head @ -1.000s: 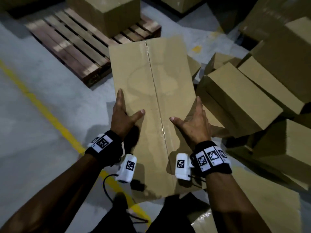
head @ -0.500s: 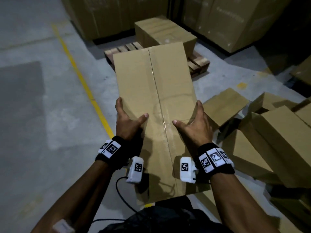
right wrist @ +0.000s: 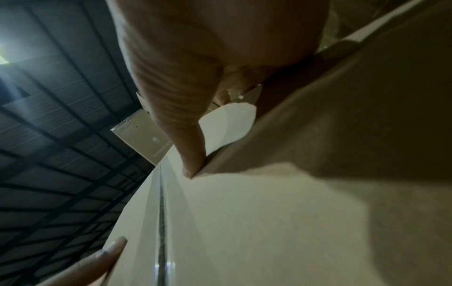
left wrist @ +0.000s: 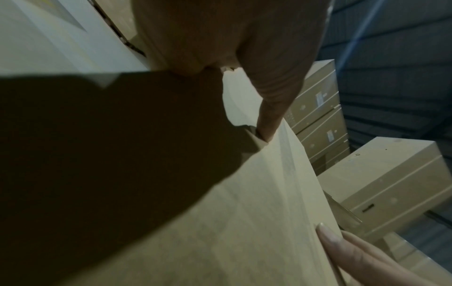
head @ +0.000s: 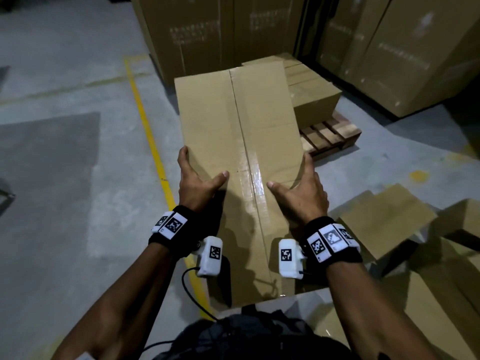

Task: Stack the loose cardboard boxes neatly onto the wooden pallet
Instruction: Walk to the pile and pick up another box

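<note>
Cardboard, plain brown and long, forms the box point(head: 241, 157) held above the grey concrete floor point(head: 65, 178), glossy tape along its centre seam. The left hand point(head: 197, 185) and right hand point(head: 301, 196) clasp its sides, thumbs flat on top. Ahead, the slatted wooden pallet point(head: 330, 136) carries another box point(head: 311, 97).

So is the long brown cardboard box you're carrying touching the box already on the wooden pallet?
Cannot tell. In the head view the carried box overlaps the box on the pallet, hiding any contact or gap. Both hands, left and right, hold it.
</note>
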`<state>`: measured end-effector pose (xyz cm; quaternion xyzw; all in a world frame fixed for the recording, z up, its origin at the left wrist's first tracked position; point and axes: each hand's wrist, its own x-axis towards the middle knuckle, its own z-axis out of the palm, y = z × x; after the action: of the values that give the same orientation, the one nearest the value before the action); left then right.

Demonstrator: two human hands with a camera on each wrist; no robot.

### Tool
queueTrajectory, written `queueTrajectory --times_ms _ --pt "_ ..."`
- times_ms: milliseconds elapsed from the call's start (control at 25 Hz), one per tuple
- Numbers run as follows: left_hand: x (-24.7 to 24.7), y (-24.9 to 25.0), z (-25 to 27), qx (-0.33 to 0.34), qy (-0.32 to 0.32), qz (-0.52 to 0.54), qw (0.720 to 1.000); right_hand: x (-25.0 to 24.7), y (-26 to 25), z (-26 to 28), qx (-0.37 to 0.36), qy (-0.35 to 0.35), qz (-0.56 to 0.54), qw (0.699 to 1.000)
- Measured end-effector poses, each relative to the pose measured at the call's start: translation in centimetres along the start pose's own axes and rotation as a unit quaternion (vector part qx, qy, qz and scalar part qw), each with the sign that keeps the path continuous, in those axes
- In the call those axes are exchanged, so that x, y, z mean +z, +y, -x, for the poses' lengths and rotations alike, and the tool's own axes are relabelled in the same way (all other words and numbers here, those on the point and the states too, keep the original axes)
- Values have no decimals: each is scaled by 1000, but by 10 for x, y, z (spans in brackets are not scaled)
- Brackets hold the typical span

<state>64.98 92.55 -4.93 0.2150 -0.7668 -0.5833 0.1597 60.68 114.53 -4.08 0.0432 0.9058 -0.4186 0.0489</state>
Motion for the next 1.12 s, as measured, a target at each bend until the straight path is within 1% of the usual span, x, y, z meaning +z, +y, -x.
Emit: queueTrajectory --times_ms 160,320,400,480,600,720,800,920,1000,1120 --pt "18 11 -71 -5 7 11 1000 4 -29 -63 3 10 5 1000" --pt "36 1 -151 -3 -13 15 1000 25 -45 -125 19 24 13 999" --pt "46 -10 -202 0 -37 29 999 41 -53 -162 29 39 17 999" --pt "59 -16 -256 17 -68 26 997 57 -63 -197 46 60 14 997" --pt "79 -16 -337 35 -128 18 991 76 -84 -248 90 107 6 990" --pt "98 -7 -399 38 -172 18 984 86 -104 -281 131 144 -1 981" --pt "115 0 -434 36 -205 20 978 90 -112 -304 158 164 -5 974" --pt "142 15 -471 42 -250 17 967 90 -115 -336 186 191 -15 964" --pt "163 17 -492 39 -268 21 962 88 -110 -357 197 198 -19 960" --pt "206 16 -530 24 -291 8 956 85 -95 -400 215 203 -30 955"
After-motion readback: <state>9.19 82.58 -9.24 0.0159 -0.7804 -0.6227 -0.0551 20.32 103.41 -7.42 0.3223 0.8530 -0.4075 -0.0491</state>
